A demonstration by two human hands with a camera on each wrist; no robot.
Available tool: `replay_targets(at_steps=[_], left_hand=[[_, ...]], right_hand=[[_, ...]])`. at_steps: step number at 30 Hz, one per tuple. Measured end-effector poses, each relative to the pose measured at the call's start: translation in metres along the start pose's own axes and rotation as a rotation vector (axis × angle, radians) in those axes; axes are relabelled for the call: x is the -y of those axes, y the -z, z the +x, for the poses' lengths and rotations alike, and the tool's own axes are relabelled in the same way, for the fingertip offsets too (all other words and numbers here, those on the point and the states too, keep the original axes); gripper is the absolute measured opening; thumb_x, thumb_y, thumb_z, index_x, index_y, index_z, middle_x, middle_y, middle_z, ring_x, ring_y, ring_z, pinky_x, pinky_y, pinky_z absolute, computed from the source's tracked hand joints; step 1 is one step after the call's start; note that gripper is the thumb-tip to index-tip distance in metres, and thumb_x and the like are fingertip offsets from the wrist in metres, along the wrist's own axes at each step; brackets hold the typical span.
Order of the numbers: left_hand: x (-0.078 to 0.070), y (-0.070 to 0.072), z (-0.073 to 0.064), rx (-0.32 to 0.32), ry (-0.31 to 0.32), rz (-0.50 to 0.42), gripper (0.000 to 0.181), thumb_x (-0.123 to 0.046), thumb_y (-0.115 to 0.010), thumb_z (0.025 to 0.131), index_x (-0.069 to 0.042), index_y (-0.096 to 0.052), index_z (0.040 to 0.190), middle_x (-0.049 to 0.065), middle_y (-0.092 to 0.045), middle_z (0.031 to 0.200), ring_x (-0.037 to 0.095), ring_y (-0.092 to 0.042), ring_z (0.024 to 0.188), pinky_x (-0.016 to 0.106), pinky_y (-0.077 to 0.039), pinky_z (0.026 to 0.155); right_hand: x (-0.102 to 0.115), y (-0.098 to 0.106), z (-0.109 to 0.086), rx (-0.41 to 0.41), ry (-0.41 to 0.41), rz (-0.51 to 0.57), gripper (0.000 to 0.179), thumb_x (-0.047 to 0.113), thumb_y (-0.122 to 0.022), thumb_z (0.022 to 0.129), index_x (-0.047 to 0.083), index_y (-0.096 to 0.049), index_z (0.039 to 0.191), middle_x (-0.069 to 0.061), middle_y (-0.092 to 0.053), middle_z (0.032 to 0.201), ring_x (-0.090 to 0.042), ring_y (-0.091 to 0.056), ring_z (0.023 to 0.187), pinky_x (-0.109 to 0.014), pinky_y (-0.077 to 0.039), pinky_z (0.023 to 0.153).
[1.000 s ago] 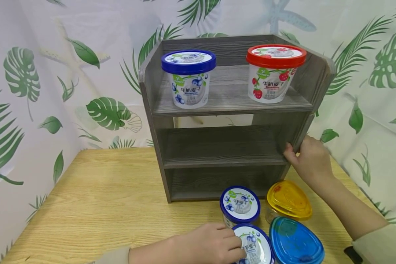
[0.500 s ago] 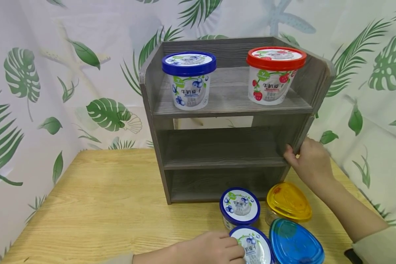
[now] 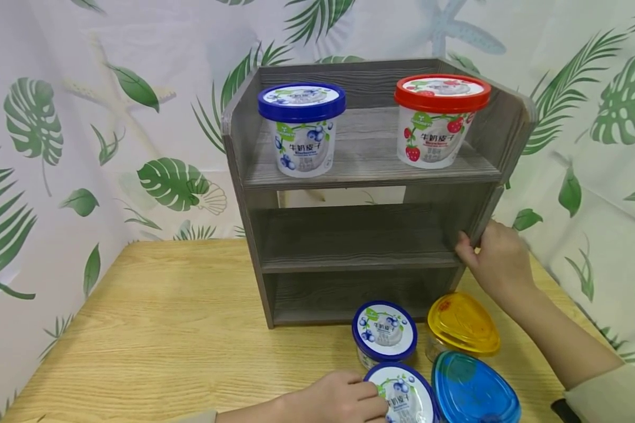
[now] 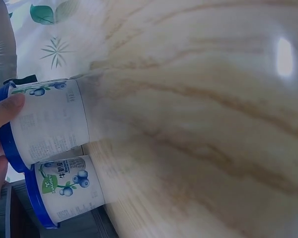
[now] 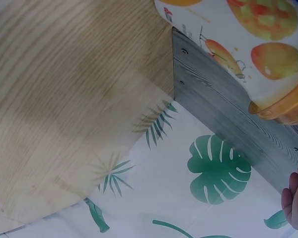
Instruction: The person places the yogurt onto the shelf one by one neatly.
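Note:
My left hand (image 3: pixel 344 399) grips the front blueberry tub (image 3: pixel 410 396) at its blue lid, near the bottom of the head view. In the left wrist view the thumb lies over the rim of this tub (image 4: pixel 52 121), and its base is close to the table. Just behind it stands a second blueberry tub (image 3: pixel 385 330), also upright with a blue lid. My right hand (image 3: pixel 503 255) holds the right side panel of the grey wooden shelf (image 3: pixel 360 264), thumb on the front edge and fingers hidden behind the panel.
On the top shelf stand a blue-lidded blueberry tub (image 3: pixel 303 132) and a red-lidded strawberry tub (image 3: pixel 438 123). A yellow-lidded container (image 3: pixel 463 323) and a blue-lidded container (image 3: pixel 473 388) sit at the right. Patterned cloth (image 3: pixel 84 117) surrounds the wooden table (image 3: pixel 164 329).
My left hand has shifted slightly to the left, and the front blueberry tub has moved a little left with it. My right hand stays on the shelf.

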State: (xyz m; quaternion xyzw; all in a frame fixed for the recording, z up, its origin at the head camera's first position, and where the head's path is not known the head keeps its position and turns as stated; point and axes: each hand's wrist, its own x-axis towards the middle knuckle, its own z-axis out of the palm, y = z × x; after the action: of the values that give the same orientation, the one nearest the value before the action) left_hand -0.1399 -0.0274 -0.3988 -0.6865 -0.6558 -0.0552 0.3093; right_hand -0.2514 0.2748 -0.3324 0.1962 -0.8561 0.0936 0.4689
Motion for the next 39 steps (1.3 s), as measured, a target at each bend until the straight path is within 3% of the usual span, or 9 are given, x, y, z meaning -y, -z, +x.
replay_targets(at_steps=[10, 19, 26, 39], left_hand=[[0.001, -0.005, -0.004, -0.055, -0.049, 0.005, 0.021, -0.017, -0.048, 0.096, -0.022, -0.067, 0.087, -0.013, -0.061, 0.083, -0.003, -0.051, 0.072, 0.008, -0.040, 0.069], [0.001, 0.000, -0.007, -0.013, -0.069, -0.006, 0.020, -0.019, -0.046, 0.096, -0.021, -0.066, 0.092, -0.011, -0.062, 0.089, 0.000, -0.054, 0.080, 0.012, -0.044, 0.080], [0.000, 0.003, -0.009, 0.031, -0.059, -0.029, 0.019, -0.022, -0.046, 0.095, -0.020, -0.065, 0.094, -0.011, -0.062, 0.092, 0.000, -0.054, 0.083, 0.011, -0.043, 0.080], [0.002, 0.002, -0.016, -0.003, -0.093, 0.017, 0.023, -0.017, -0.042, 0.097, -0.019, -0.065, 0.095, -0.010, -0.060, 0.089, 0.003, -0.055, 0.085, 0.014, -0.044, 0.082]], right_hand=[[0.002, 0.002, 0.001, -0.001, -0.007, 0.006, 0.040, 0.033, -0.038, 0.088, -0.002, -0.043, 0.067, -0.015, -0.044, 0.054, -0.030, -0.040, 0.043, -0.038, -0.031, 0.039], [0.001, 0.002, 0.000, 0.016, -0.023, 0.013, 0.037, 0.030, -0.041, 0.086, -0.002, -0.044, 0.068, -0.015, -0.045, 0.055, -0.030, -0.040, 0.044, -0.037, -0.032, 0.041], [0.001, 0.002, 0.000, 0.023, -0.030, 0.011, 0.037, 0.030, -0.042, 0.086, -0.002, -0.043, 0.068, -0.015, -0.044, 0.054, -0.029, -0.040, 0.043, -0.036, -0.031, 0.041], [0.002, 0.001, 0.001, 0.024, -0.041, 0.014, 0.034, 0.027, -0.044, 0.084, -0.001, -0.043, 0.066, -0.014, -0.043, 0.054, -0.028, -0.039, 0.044, -0.036, -0.031, 0.041]])
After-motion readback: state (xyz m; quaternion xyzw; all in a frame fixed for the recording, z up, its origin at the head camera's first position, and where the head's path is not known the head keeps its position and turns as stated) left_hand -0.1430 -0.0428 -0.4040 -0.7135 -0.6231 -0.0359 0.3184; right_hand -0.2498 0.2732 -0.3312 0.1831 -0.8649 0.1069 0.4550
